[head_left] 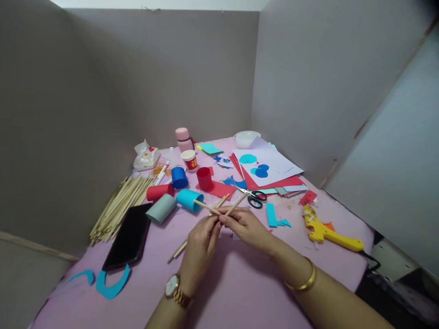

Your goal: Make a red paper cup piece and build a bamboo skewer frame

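Note:
My left hand (202, 235) and my right hand (247, 226) meet over the middle of the table, fingers closed in a pinch. Two thin wooden sticks come together at their fingertips. One wooden stick (205, 206) slants up to the left, the other wooden stick (237, 204) up to the right. Which hand grips which stick is partly hidden by the fingers. Under my left hand, more wooden sticks (180, 249) lie on the table. Just beyond the hands are a light-blue paper tube (189, 200) and black-handled scissors (255, 199).
Left are a bundle of wooden sticks (118, 208), a black phone or tablet (128, 237) and a grey tube (161, 209). A yellow glue gun (331, 234) lies at right. A paper cup (190, 161), pink flask (184, 139), white bowl (245, 139) and paper sheets (274, 160) stand behind.

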Demonstrator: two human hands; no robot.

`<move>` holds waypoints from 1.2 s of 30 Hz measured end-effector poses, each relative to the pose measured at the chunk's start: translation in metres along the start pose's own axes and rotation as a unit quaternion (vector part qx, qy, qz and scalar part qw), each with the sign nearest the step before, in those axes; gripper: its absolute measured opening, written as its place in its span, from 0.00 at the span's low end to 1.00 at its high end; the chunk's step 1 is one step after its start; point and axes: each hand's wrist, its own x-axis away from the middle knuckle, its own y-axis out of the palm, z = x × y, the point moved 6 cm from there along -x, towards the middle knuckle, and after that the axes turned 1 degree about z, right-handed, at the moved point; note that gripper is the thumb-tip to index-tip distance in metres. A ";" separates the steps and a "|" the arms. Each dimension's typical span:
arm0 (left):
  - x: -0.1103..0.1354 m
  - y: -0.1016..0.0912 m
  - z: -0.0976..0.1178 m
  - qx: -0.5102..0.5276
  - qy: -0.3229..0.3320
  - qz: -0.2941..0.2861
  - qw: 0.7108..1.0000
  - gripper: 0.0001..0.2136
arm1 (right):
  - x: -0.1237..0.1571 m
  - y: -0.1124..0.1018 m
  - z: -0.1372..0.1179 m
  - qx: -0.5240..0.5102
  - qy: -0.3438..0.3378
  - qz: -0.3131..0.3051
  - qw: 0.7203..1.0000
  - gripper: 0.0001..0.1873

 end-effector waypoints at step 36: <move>-0.021 -0.032 0.022 0.108 -0.076 0.005 0.991 0.11 | 0.006 0.000 -0.005 0.034 0.003 -0.065 0.997 0.14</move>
